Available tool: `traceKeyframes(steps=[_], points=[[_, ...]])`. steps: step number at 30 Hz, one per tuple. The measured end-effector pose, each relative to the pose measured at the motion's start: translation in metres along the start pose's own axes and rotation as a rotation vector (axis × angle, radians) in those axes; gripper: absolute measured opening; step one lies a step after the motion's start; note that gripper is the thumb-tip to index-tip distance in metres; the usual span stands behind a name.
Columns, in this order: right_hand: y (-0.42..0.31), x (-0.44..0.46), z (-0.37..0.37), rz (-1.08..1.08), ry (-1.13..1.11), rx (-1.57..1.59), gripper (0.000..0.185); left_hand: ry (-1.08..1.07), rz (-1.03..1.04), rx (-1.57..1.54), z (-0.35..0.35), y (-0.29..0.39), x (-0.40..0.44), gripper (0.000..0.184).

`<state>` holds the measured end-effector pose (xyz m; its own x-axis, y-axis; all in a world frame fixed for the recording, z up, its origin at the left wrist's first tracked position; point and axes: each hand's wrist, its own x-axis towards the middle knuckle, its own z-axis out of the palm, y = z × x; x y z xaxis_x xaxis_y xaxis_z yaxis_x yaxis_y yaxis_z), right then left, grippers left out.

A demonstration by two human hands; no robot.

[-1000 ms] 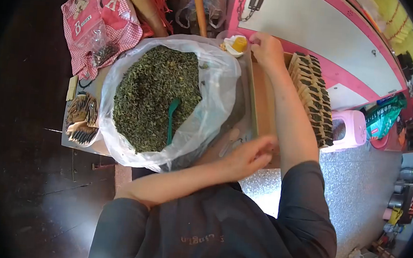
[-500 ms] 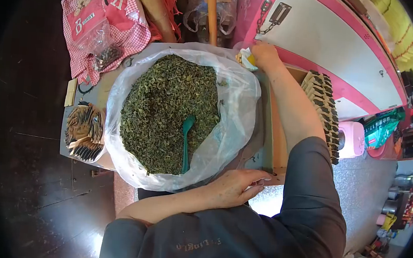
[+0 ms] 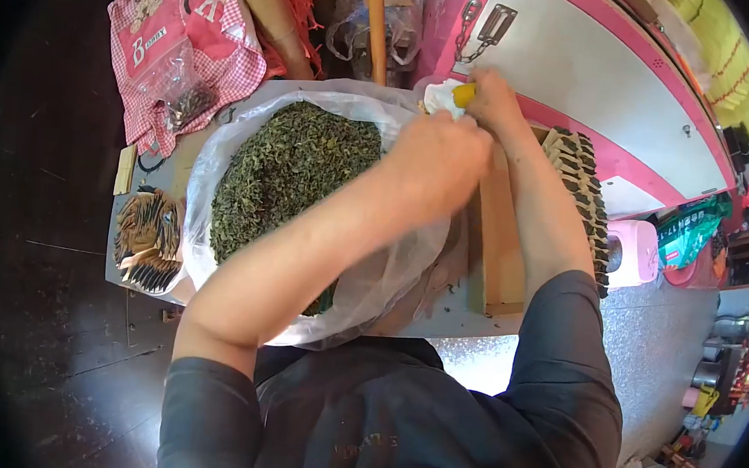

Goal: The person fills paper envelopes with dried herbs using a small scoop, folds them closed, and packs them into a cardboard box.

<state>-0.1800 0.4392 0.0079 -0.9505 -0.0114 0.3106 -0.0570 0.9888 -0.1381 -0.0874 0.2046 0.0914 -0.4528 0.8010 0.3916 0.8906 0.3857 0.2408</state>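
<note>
The left hand [image 3: 442, 158] has swung up from the bench's [image 3: 464, 323] near edge — now both hands meet by its far edge. The right hand [image 3: 494, 99], fingers narrow, is at a small yellow lump [image 3: 464, 95] beside a crinkled white wrap [image 3: 440, 96]; I can't tell if either grips.

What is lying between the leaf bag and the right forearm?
The head view shows a strip of table with small dark bits, then part of the box. Higher in the picture, the left hand covers some of this stretch.
</note>
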Motion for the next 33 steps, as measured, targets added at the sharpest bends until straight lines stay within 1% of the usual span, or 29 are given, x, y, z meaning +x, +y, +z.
traceKeyframes(steps=[1,2,3,4,5,6,7,8,9,11,12,14,15,17,18,20,22,24,25,26,27,28,30,31,32,33], points=[[-0.001,-0.001,-0.006,0.089,0.011,0.086,0.028,-0.052,-0.051,-0.004,0.008,-0.013,0.011,0.016],[-0.001,-0.003,-0.009,0.179,0.020,0.173,0.028,-0.060,-0.098,-0.005,0.019,-0.026,0.021,0.018],[0.004,-0.003,-0.006,0.182,0.022,0.174,0.028,-0.068,-0.145,-0.007,0.030,-0.038,0.027,0.021],[0.015,0.000,-0.001,0.275,-0.004,0.305,0.030,-0.067,-0.139,-0.005,0.038,-0.046,0.032,0.021],[0.022,0.000,0.001,0.369,-0.031,0.438,0.031,-0.109,-0.203,0.017,0.044,-0.051,0.036,0.022],[0.029,-0.002,0.003,0.370,-0.028,0.438,0.031,-0.149,-0.270,0.039,0.050,-0.056,0.038,0.023],[0.032,-0.004,0.001,0.417,-0.005,0.541,0.032,-0.144,-0.270,0.041,0.053,-0.061,0.042,0.023],[0.036,-0.009,0.000,0.470,0.016,0.645,0.033,-0.189,-0.317,0.022,0.058,-0.064,0.044,0.024],[0.040,-0.014,-0.002,0.471,0.018,0.641,0.033,-0.231,-0.363,0.004,0.062,-0.066,0.045,0.025],[0.044,-0.025,-0.009,0.658,-0.005,1.169,0.032,-0.192,-0.335,0.023,0.067,-0.069,0.042,0.026],[0.046,-0.032,-0.012,0.657,0.001,1.167,0.032,-0.157,-0.309,0.041,0.069,-0.071,0.040,0.027],[0.044,-0.049,-0.020,0.466,0.018,1.804,0.030,-0.111,-0.273,-0.005,0.059,-0.067,0.035,0.027],[0.039,-0.059,-0.025,0.467,0.025,1.801,0.030,-0.072,-0.240,-0.052,0.053,-0.063,0.031,0.028],[-0.001,-0.077,-0.051,0.249,0.038,2.061,0.036,-0.040,-0.196,-0.104,0.039,-0.051,0.019,0.028],[-0.014,-0.087,-0.060,0.248,0.044,2.061,0.036,-0.006,-0.159,-0.154,0.032,-0.044,0.013,0.028],[-0.039,-0.106,-0.075,0.044,-0.067,2.129,0.053,-0.005,-0.139,-0.188,0.022,-0.030,-0.002,0.026],[-0.061,-0.127,-0.086,0.025,-0.098,2.163,0.056,-0.010,-0.129,-0.221,0.013,-0.015,-0.019,0.025],[-0.081,-0.144,-0.097,0.002,-0.132,2.197,0.060,0.044,-0.072,-0.235,0.001,0.001,-0.034,0.026],[-0.090,-0.151,-0.104,-0.012,-0.139,2.155,0.063,0.038,-0.076,-0.233,-0.006,0.010,-0.043,0.026],[-0.098,-0.159,-0.107,-0.022,-0.148,2.115,0.066,0.079,-0.082,-0.244,-0.013,0.020,-0.053,0.027],[-0.104,-0.166,-0.109,-0.023,-0.124,2.085,0.065,0.121,-0.091,-0.253,-0.017,0.029,-0.063,0.028],[-0.113,-0.171,-0.113,-0.022,-0.133,2.095,0.065,0.115,-0.102,-0.248,-0.019,0.035,-0.074,0.028],[-0.136,-0.182,-0.127,-0.058,0.216,1.631,0.059,0.192,-0.086,-0.194,-0.023,0.046,-0.094,0.032],[-0.143,-0.188,-0.138,-0.090,0.226,1.542,0.056,0.186,-0.091,-0.185,-0.025,0.051,-0.103,0.032],[-0.148,-0.193,-0.145,-0.090,0.223,1.553,0.056,0.186,-0.095,-0.184,-0.026,0.055,-0.112,0.032],[-0.151,-0.197,-0.151,-0.232,0.252,1.435,0.053,0.189,-0.099,-0.182,-0.026,0.058,-0.121,0.033]])
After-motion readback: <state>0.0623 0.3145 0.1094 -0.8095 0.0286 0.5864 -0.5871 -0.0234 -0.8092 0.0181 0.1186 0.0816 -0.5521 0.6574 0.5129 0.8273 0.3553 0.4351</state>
